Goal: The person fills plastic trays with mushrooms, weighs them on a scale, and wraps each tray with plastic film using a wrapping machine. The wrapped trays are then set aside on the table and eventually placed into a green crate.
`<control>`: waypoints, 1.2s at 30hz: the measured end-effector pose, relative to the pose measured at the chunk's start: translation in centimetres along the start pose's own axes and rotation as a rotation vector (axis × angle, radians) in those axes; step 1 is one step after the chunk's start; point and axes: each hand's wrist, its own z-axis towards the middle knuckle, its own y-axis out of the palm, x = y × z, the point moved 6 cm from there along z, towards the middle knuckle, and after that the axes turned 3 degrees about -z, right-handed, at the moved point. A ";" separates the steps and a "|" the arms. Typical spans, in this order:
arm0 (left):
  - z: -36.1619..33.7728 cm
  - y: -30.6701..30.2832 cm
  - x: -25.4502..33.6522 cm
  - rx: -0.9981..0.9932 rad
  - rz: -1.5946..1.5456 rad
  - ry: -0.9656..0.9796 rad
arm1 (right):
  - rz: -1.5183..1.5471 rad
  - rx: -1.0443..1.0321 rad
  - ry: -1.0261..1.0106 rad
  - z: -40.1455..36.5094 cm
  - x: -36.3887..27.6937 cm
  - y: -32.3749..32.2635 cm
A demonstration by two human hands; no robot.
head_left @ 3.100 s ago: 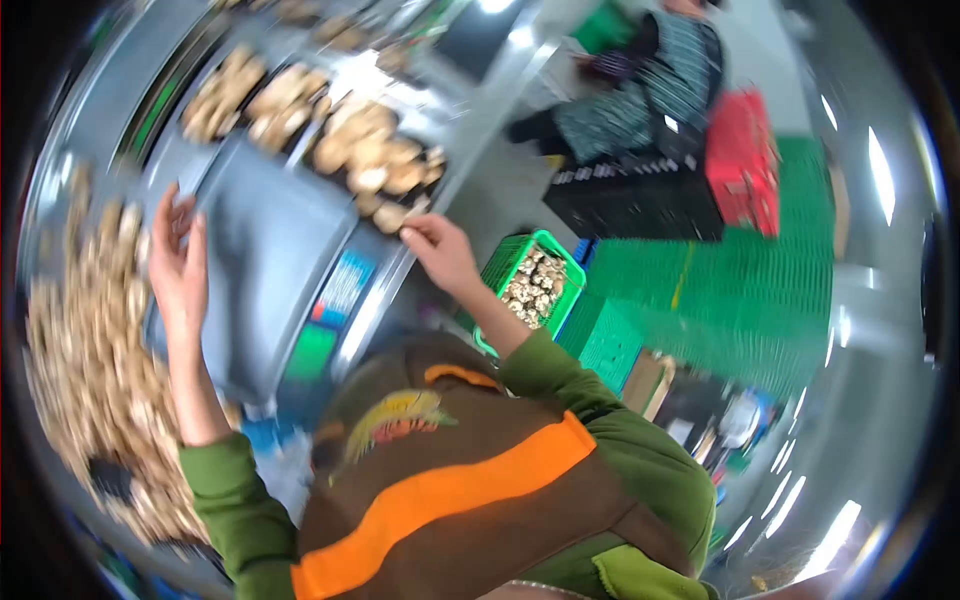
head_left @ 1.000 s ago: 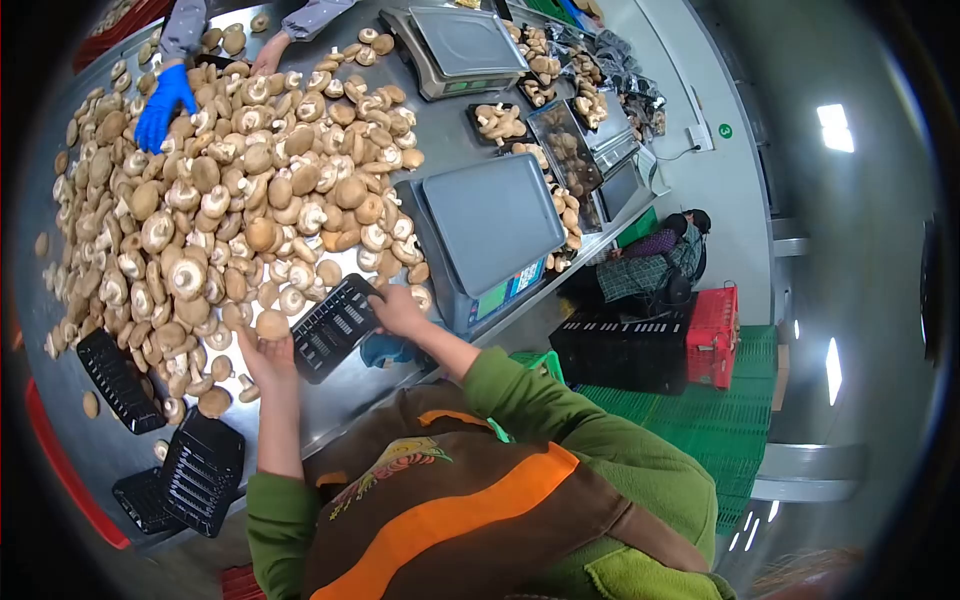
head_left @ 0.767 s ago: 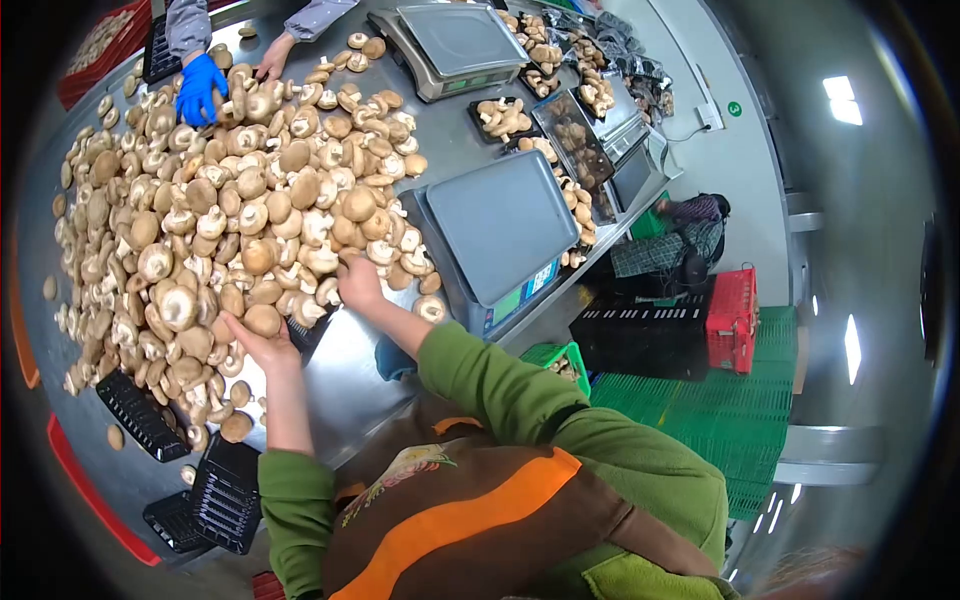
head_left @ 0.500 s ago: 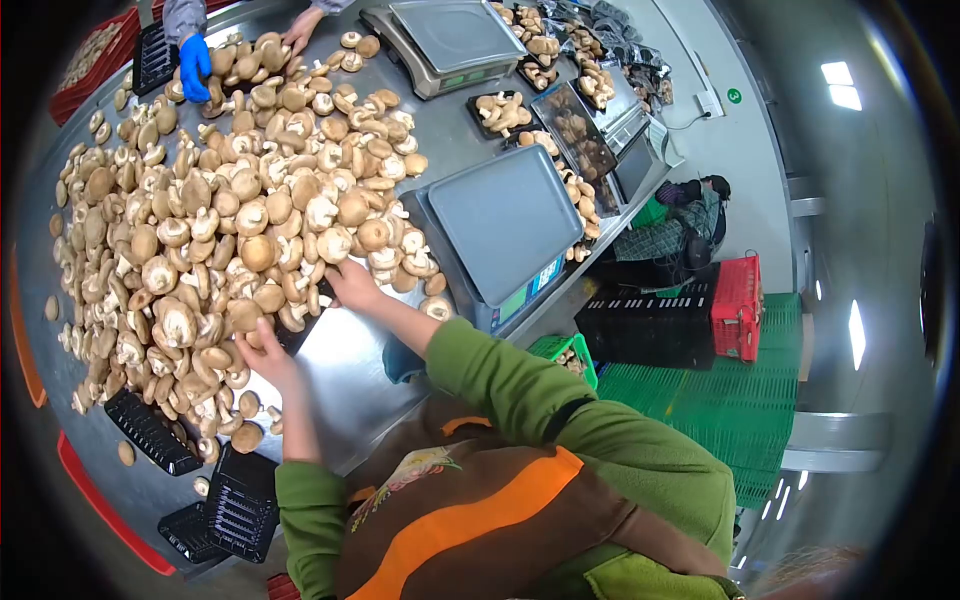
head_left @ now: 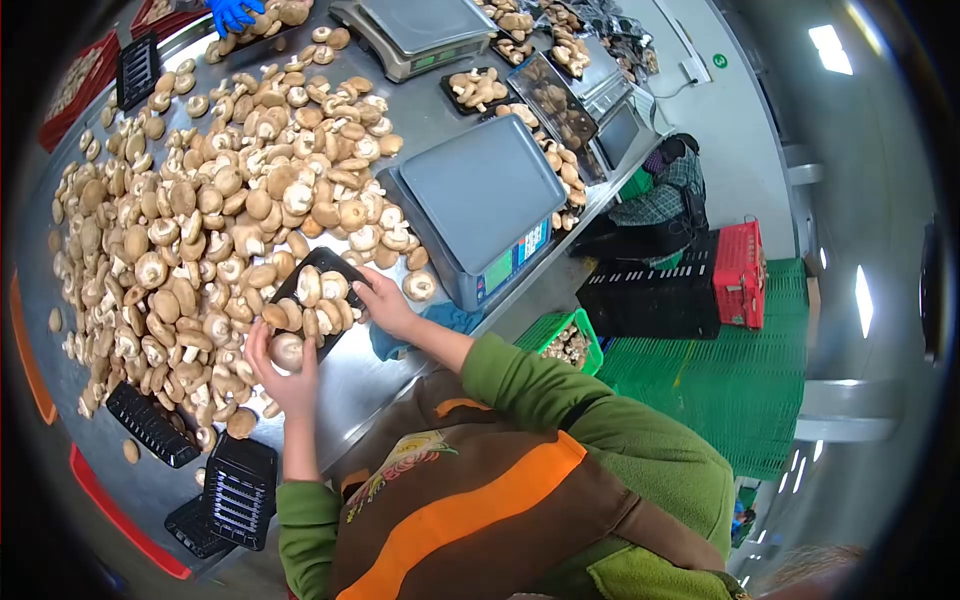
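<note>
A black plastic tray (head_left: 318, 262) holding several brown-and-white mushrooms sits tilted at the near right edge of a big mushroom heap (head_left: 200, 235). My right hand (head_left: 388, 303) grips its right rim, thumb and fingers pinched on the corner. At the tray's near left end, my left hand (head_left: 285, 378) curls round a pale mushroom (head_left: 287, 352); its fingertips are close to the mushrooms in the tray. Part of the tray's left wall is hidden by mushrooms and fingers.
Right of the heap stands a scale with a grey platform (head_left: 490, 195); another scale (head_left: 425, 30) is farther back. Black trays (head_left: 150, 425) lie near left. A co-worker's blue-gloved hand (head_left: 232, 15) is at the far end. A teal cloth (head_left: 430, 330) lies by the table edge.
The tray, mostly hidden among the mushrooms before, now shows with mushrooms in it. My right hand has shifted right onto its rim. My left hand has closed on a mushroom.
</note>
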 end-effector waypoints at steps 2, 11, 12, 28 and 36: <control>0.6 0.2 1.8 -0.009 0.027 0.063 | 0.074 0.036 0.011 -0.3 -1.2 -0.6; 6.0 6.9 10.9 -0.070 -0.120 0.029 | 0.162 0.153 -0.110 -1.8 -9.0 -10.7; 6.6 8.5 11.1 -0.094 -0.108 0.057 | 0.149 0.161 -0.123 -1.8 -9.7 -12.5; 8.4 24.5 8.8 -0.001 -0.263 -0.156 | -0.919 0.403 -0.485 3.3 -13.5 -29.8; 4.2 17.5 5.1 0.337 -0.344 -0.364 | -0.694 0.349 -0.382 1.2 -13.7 -37.7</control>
